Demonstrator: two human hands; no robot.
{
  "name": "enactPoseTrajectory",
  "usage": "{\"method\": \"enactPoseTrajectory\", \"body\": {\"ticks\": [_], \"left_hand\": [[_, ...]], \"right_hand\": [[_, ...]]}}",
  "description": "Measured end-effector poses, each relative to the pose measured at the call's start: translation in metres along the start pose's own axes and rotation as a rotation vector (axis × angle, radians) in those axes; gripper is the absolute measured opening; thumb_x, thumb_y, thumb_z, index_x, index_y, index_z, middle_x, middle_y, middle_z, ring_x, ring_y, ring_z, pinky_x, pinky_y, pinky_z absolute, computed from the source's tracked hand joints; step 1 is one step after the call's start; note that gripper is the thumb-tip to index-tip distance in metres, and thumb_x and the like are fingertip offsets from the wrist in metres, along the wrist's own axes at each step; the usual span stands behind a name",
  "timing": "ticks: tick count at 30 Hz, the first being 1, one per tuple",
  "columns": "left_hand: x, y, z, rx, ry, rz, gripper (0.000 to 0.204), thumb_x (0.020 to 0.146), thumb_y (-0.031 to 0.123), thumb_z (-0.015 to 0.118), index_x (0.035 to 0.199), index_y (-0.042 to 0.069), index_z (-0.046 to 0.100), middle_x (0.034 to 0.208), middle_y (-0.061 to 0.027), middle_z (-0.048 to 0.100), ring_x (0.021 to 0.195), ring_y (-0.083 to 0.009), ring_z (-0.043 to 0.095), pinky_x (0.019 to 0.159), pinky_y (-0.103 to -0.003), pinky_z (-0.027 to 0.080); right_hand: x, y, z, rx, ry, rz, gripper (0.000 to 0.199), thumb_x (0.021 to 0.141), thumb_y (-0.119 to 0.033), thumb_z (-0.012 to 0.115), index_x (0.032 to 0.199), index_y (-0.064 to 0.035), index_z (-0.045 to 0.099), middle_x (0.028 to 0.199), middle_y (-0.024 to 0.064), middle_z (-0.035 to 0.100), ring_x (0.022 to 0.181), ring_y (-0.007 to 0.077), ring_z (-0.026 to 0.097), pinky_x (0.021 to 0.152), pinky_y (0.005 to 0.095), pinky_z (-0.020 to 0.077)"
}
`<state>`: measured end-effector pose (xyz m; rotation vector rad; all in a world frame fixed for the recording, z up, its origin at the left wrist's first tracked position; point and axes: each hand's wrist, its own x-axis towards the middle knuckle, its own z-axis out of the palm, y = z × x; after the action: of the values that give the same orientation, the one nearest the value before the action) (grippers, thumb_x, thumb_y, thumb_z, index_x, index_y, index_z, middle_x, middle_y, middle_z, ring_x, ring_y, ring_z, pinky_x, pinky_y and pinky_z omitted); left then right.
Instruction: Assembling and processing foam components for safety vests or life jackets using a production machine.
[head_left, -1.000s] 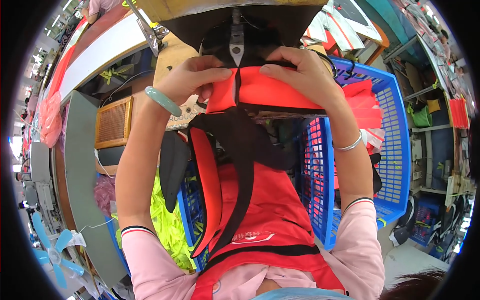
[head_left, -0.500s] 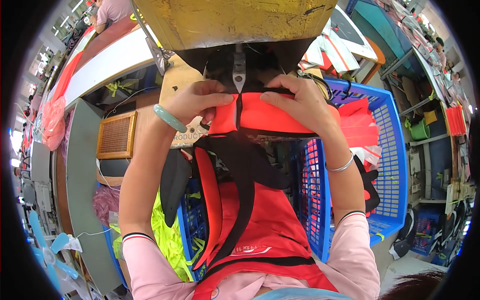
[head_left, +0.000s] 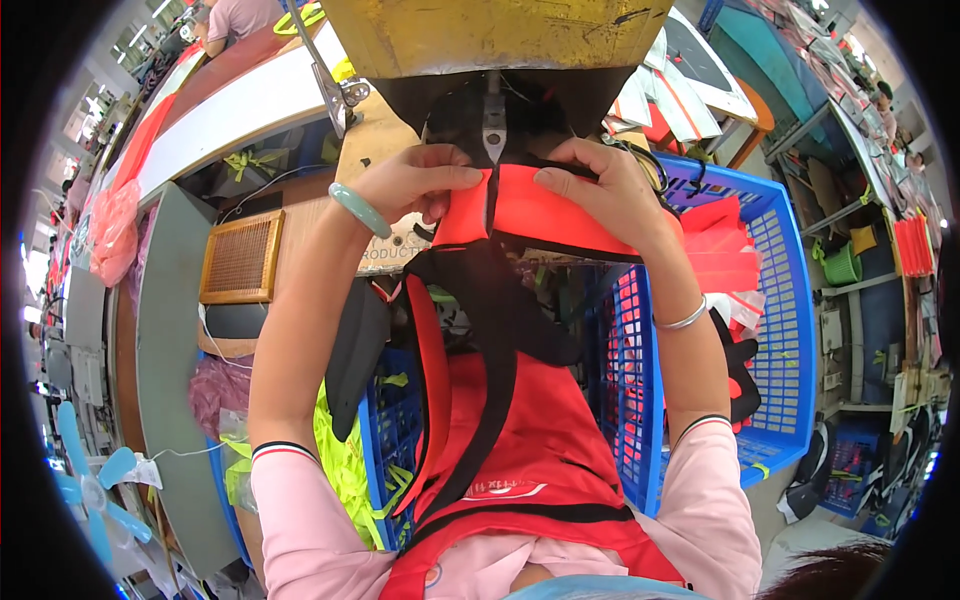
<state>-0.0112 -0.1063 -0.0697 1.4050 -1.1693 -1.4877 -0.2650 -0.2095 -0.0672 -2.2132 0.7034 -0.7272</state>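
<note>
Both hands grip the folded red-orange fabric piece [head_left: 560, 215] with black webbing strap [head_left: 490, 330], held under the metal needle head [head_left: 493, 125] of the yellow sewing machine [head_left: 500, 35]. The left hand [head_left: 420, 180] pinches its left edge; the right hand [head_left: 600, 190] presses fingers closed on its right part. A blue plastic mesh basket [head_left: 790, 330] stands right of the arms.
</note>
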Motion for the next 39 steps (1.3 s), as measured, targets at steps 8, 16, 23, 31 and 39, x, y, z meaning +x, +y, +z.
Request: {"method": "enactPoseTrajectory", "body": {"ticks": [8,16,23,31,39], "left_hand": [[-0.017,-0.008,-0.003,-0.046,-0.044,0.029,0.028,0.09,0.027,0.07,0.098,0.005,0.054,0.069,-0.0004,0.056,0.052,-0.0099,0.054,0.049,-0.022,0.043],[-0.068,-0.035,0.058,-0.073,-0.432,0.061,0.035,0.082,0.016,0.078,0.105,0.006,0.053,0.088,0.0018,0.057,0.076,-0.0059,0.056,0.066,-0.022,0.046],[-0.096,-0.094,0.096,-0.4,-0.441,0.292,0.034,0.088,0.023,0.073,0.11,0.005,0.053,0.101,-0.0005,0.058,0.097,-0.0063,0.055,0.081,-0.023,0.045],[-0.126,-0.147,0.101,0.025,-0.331,0.371,0.036,0.087,0.024,0.073,0.115,0.003,0.065,0.108,-0.0062,0.063,0.102,-0.0159,0.057,0.09,-0.031,0.045],[-0.17,-0.105,0.081,0.092,-0.188,0.398,0.017,0.086,0.012,0.073,0.099,0.001,0.069,0.091,-0.0047,0.064,0.087,-0.0137,0.059,0.079,-0.027,0.046]], "right_hand": [[-0.018,0.005,-0.014,0.078,0.104,0.063,0.032,0.087,-0.029,0.071,0.098,0.0002,0.068,0.079,0.0077,0.068,0.072,0.0152,0.062,0.068,0.0305,0.0491],[-0.083,-0.007,0.027,0.47,-0.39,-0.232,0.02,0.085,-0.017,0.072,0.098,-0.0028,0.065,0.105,0.0084,0.066,0.102,0.0217,0.059,0.09,0.0322,0.0458],[-0.128,-0.019,0.041,0.411,-0.429,-0.131,0.02,0.084,-0.015,0.073,0.097,-0.0023,0.064,0.092,0.0083,0.066,0.084,0.0169,0.061,0.073,0.0304,0.0485],[-0.141,-0.051,0.009,0.271,-0.153,-0.014,0.018,0.09,-0.013,0.071,0.098,-0.0004,0.061,0.076,0.0006,0.059,0.068,0.0066,0.053,0.061,0.0229,0.0441],[-0.146,-0.065,0.019,0.322,-0.054,-0.077,0.019,0.089,-0.012,0.071,0.098,0.0003,0.06,0.079,0.001,0.056,0.072,0.0072,0.05,0.064,0.0223,0.0427]]}}
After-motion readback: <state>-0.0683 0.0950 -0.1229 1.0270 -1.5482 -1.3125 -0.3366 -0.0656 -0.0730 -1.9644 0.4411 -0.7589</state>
